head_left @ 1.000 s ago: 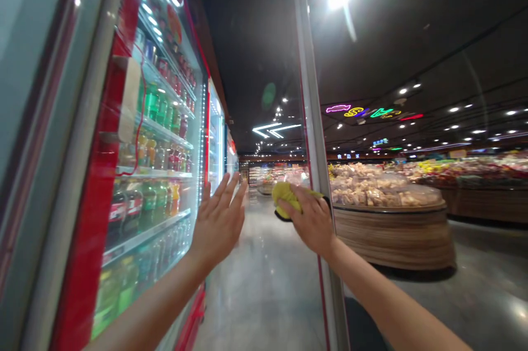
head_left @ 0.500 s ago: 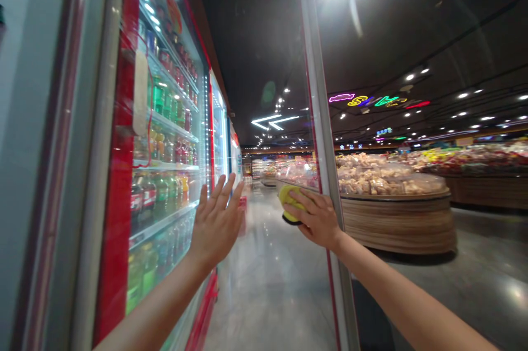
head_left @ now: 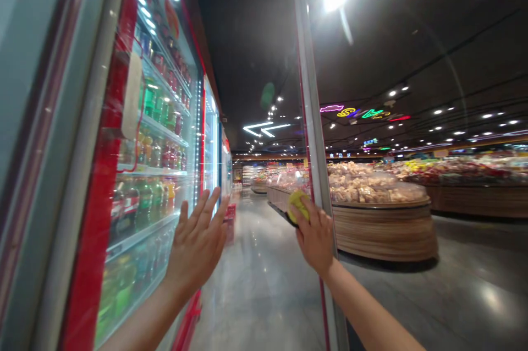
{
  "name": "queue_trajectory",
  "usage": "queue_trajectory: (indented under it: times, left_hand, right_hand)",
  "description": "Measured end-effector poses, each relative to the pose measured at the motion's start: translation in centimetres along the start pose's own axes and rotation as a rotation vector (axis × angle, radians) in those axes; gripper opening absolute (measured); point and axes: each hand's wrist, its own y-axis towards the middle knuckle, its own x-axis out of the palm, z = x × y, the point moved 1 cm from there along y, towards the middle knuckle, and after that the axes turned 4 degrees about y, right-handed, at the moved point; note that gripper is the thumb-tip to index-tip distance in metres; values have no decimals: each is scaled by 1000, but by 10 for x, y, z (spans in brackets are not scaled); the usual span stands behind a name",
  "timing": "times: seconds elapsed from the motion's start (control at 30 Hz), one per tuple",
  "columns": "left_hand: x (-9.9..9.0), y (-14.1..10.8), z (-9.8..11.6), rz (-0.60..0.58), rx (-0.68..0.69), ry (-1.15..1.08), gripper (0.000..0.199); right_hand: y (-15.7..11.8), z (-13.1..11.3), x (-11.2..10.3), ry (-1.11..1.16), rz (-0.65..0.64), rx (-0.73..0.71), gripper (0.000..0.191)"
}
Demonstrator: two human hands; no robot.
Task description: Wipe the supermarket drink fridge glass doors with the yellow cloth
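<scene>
A metal-framed glass door point(head_left: 268, 263) stands in front of me, and the shop floor shows through it. My left hand point(head_left: 200, 243) is raised with its fingers spread and its palm toward the glass; it holds nothing. Whether it touches the pane I cannot tell. My right hand point(head_left: 317, 235) has its fingers over a yellow cloth point(head_left: 297, 208) with a dark lower edge, at the glass near the door's upright frame point(head_left: 317, 142). Part of the cloth is hidden under the fingers.
On the left, a red-framed drinks cooler point(head_left: 82, 241) with a pale handle point(head_left: 131, 95) holds rows of bottles. A wood-sided display stand point(head_left: 383, 232) heaped with packaged goods is at the right. A red base rail point(head_left: 187, 321) runs low beside the cooler.
My right hand and the cloth have shifted slightly, the cloth now closer to the door's upright. My left hand sits lower and further left. The whole view has shifted a little.
</scene>
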Motion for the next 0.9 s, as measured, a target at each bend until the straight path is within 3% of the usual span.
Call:
queue_trajectory:
  times: [0.1, 0.2, 0.3, 0.37, 0.43, 0.5, 0.6, 0.67, 0.77, 0.83, 0.9]
  left_hand:
    - [-2, -2, -1, -18, -39, -9, 63]
    - [-2, -4, 0, -30, -68, -11, 61]
    - [-1, -7, 1, -40, -73, -10, 59]
    - [-3, -11, 0, -42, -63, 0, 59]
    - [-8, -18, -4, -53, -47, 19, 59]
    - [-13, -24, -9, -69, -42, 46, 61]
    - [-19, -30, -17, -83, -57, 86, 63]
    - [-20, -32, -21, -82, -55, 113, 65]
    - [-20, -35, -24, -67, -29, 153, 66]
    - [-22, -38, -26, -62, -29, 164, 67]
    - [-26, -42, -30, -60, -29, 168, 68]
  right_hand:
    - [38, 7, 5, -30, 98, 201, 54]
    - [62, -14, 12, 30, 117, 203, 51]
    - [41, -32, 8, 115, -69, -51, 55]
    - [19, -28, 2, 155, -181, -224, 59]
    - [11, -15, 0, 161, -167, -225, 60]
    - [24, -8, 6, 173, -70, -78, 58]
    - [61, -32, 22, 260, 37, 61, 56]
    - [72, -64, 27, 322, 32, -11, 57]
    - [51, -92, 21, 407, -63, -275, 58]
    - [30, -84, 15, 461, -92, -397, 56]
    - [24, -64, 13, 485, -38, -345, 50]
